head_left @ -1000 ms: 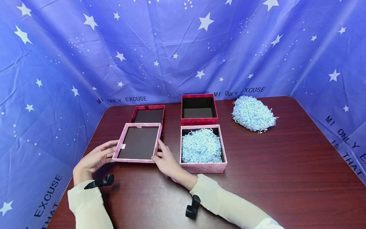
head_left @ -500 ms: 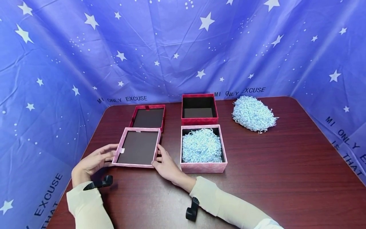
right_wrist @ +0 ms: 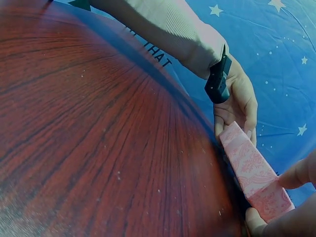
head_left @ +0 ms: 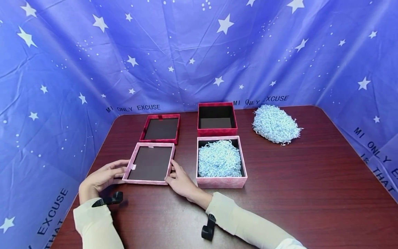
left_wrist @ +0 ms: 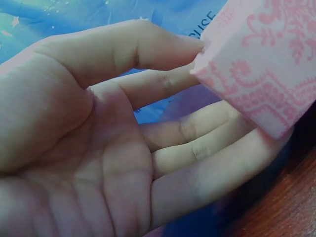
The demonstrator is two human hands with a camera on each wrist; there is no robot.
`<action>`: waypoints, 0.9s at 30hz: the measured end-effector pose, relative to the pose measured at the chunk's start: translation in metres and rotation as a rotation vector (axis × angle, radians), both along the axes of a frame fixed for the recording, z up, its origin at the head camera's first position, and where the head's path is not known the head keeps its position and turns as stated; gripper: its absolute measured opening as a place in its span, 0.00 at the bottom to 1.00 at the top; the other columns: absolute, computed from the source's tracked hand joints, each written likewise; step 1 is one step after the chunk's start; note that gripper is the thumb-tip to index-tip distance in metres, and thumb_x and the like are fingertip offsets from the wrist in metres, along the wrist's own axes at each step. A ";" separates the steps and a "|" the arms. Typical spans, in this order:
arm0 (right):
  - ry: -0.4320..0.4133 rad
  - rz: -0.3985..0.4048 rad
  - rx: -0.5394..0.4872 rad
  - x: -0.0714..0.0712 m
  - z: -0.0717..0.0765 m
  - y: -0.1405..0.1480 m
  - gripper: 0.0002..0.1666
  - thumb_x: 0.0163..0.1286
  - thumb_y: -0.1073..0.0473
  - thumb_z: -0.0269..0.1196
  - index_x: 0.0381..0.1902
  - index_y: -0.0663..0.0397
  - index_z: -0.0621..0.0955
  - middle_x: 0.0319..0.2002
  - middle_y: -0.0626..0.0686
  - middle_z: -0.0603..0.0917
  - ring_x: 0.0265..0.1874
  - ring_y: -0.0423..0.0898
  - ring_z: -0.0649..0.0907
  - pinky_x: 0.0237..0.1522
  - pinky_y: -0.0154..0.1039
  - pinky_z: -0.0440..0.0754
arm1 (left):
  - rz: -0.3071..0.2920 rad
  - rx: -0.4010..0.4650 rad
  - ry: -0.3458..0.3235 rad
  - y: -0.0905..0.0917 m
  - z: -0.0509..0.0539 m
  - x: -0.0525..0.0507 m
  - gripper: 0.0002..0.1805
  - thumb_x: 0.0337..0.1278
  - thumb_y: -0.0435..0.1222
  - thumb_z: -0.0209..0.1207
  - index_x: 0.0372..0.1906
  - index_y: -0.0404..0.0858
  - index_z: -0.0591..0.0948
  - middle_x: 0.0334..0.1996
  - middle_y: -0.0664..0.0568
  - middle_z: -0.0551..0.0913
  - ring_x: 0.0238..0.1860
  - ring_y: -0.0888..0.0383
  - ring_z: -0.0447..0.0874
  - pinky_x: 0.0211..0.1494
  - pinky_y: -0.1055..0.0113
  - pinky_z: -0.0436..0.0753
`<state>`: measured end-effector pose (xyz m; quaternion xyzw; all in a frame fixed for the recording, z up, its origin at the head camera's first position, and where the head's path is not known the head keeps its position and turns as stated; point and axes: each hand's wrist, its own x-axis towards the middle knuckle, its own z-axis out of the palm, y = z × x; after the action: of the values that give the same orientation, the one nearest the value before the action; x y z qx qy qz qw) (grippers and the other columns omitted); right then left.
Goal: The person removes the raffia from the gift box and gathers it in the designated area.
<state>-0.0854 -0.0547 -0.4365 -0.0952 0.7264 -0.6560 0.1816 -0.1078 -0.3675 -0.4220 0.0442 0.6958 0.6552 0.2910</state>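
A shallow pink box lid (head_left: 149,182), its dark inside facing up, is held between both hands at the left of the table. My left hand (head_left: 104,176) grips its left edge. In the left wrist view the thumb (left_wrist: 163,47) meets the lid's patterned corner (left_wrist: 266,74), and fingertips reach under it. On the opposite side, my right hand (head_left: 180,180) pinches the near right corner; its fingers (right_wrist: 298,173) show at the edge in the right wrist view. The lid is low over the table; whether it touches is unclear. A pink box (head_left: 222,182) filled with blue shredded paper (head_left: 219,159) stands to its right.
Behind the pink lid lies a red lid (head_left: 159,141), also inside up. An open red box (head_left: 217,131) with nothing in it stands behind the pink box. A loose heap of blue shredded paper (head_left: 275,123) lies at the table's (head_left: 298,193) back right. Starry blue cloth (head_left: 174,62) surrounds the table.
Both hands have lowered the pink lid and brought it a little toward me. The red lid behind it, partly covered before, now shows fully. The boxes and paper have stayed put.
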 end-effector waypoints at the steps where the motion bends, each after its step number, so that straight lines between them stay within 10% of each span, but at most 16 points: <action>1: 0.001 0.003 0.009 0.000 0.000 0.000 0.43 0.63 0.65 0.59 0.74 0.56 0.55 0.61 0.60 0.69 0.54 0.52 0.79 0.55 0.48 0.78 | 0.013 -0.016 -0.006 0.001 0.001 0.000 0.19 0.71 0.31 0.45 0.64 0.38 0.67 0.48 0.59 0.84 0.48 0.59 0.83 0.51 0.62 0.83; 27: -0.008 0.025 0.185 -0.001 0.006 0.000 0.45 0.60 0.57 0.61 0.73 0.53 0.57 0.56 0.57 0.71 0.51 0.46 0.77 0.53 0.41 0.75 | -0.015 -0.240 0.034 0.006 0.012 -0.002 0.30 0.67 0.35 0.51 0.67 0.23 0.57 0.46 0.54 0.83 0.46 0.60 0.82 0.52 0.61 0.81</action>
<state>-0.0862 -0.0549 -0.4303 -0.0845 0.7819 -0.5841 0.2006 -0.1100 -0.3615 -0.4103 0.0252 0.7737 0.5640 0.2873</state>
